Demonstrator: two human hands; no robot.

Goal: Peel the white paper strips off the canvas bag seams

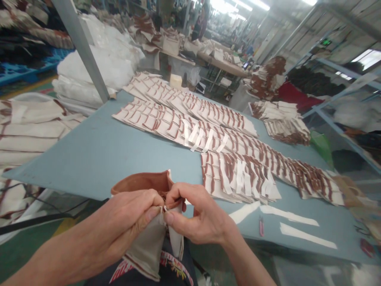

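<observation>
My left hand (131, 222) and my right hand (196, 216) meet at the near edge of the blue-grey table (98, 155). Both pinch a beige fabric piece with a brown leather-like edge (149, 242), which hangs down between them over my lap. The fingertips of both hands press together on a narrow white strip at the piece's top edge. Loose white strips (297, 232) lie on the table to the right of my right hand.
Long overlapping rows of beige-and-brown fabric pieces (208, 131) cover the table's middle and far side, some with white strips laid on them. More stacks (282, 119) sit at the far right. A grey post (83, 51) stands at left, beside white bags (98, 67).
</observation>
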